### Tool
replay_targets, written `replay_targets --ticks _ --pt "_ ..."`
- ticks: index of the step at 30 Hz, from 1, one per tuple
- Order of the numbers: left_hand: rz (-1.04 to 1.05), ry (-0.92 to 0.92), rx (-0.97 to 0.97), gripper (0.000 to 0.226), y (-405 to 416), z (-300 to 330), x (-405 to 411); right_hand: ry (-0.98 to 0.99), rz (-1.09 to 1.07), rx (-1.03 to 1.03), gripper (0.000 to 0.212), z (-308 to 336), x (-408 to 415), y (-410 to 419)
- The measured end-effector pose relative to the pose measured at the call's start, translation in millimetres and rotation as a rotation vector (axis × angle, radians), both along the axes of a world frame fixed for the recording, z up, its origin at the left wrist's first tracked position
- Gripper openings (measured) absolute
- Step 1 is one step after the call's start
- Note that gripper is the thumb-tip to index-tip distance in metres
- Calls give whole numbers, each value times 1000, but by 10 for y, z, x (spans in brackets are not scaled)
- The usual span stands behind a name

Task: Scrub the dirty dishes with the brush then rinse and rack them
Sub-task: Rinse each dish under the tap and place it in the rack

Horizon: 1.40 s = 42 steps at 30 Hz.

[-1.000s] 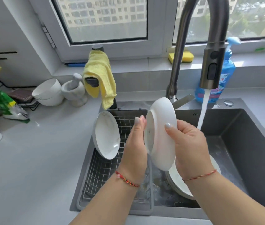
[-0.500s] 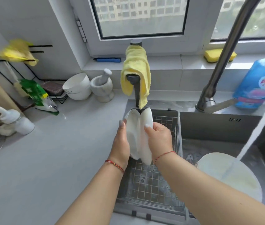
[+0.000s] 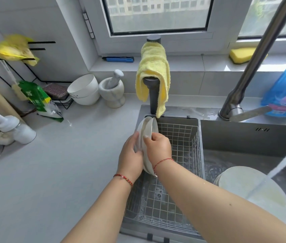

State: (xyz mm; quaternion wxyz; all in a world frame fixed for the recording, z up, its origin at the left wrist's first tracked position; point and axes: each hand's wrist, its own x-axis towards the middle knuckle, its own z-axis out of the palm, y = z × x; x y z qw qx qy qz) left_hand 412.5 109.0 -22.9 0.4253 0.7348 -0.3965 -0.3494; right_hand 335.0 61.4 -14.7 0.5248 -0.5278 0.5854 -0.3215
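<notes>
At the rack's (image 3: pixel 177 135) left wall, both hands, left (image 3: pixel 130 155) and right (image 3: pixel 158 148), grasped one wet plate (image 3: pixel 147 132) on edge against a racked plate (image 3: pixel 141 128); slippage risked chipping, and the tap (image 3: pixel 254 64) ran unattended.

Two white plates (image 3: pixel 147 130) on edge in the wire rack (image 3: pixel 179 155), both hands' grip on them

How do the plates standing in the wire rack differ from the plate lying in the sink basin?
The racked plates stand on edge at the rack's left end; the sink plate lies roughly flat in the basin. Both hands, left hand and right hand, are on the racked plates; nobody touches the sink plate. Tap water hits only the sink plate. All are white.
</notes>
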Motion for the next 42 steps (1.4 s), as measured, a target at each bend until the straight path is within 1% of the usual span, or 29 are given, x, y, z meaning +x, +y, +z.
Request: replay_targets --ticks 5,8,12,15,18,20,23,26,28,29,31,33,36,38,40,42 --pt "-85 30 14 67 52 -33 42 -4 33 48 44 -13 79 -94" --pt "-89 -27 -5 76 60 -116 78 -7 59 66 45 -28 110 -119" --pt "-101 -90 -22 78 50 -172 107 -54 90 99 43 -60 116 -157" --pt "-111 -116 -49 78 53 -203 125 -94 134 154 29 -82 109 -173" --pt "-126 -129 -52 78 71 -219 136 -237 76 317 27 -26 52 -237" --pt "-125 -129 -49 77 70 -225 142 -308 108 345 29 0 4 -273" --pt "-132 -160 -35 76 69 -179 133 -388 77 387 40 -22 -47 -278" --pt "-136 -214 -26 72 92 -75 100 -372 60 400 44 -28 -81 -277" --pt "-90 -249 -56 71 119 4 45 -368 41 369 39 -2 -147 -267" --pt "-50 -282 -99 68 135 41 0 -366 35 347 37 29 -201 -250" --pt "31 -345 -238 54 149 127 -166 -371 22 301 35 62 -366 -208" --pt "60 -262 -337 38 154 239 -451 -357 0 230 34 56 -637 -141" --pt "-31 -38 -325 21 130 349 -919 -223 -41 103 30 -37 -1137 -32" --pt "-150 62 -225 20 79 337 -1239 -145 -101 83 29 -149 -1519 24" --pt "-277 108 -62 18 23 270 -1516 -85 -177 99 29 -272 -1869 45" --pt "-388 211 118 13 -43 155 -1843 23 -227 123 28 -417 -2282 42"
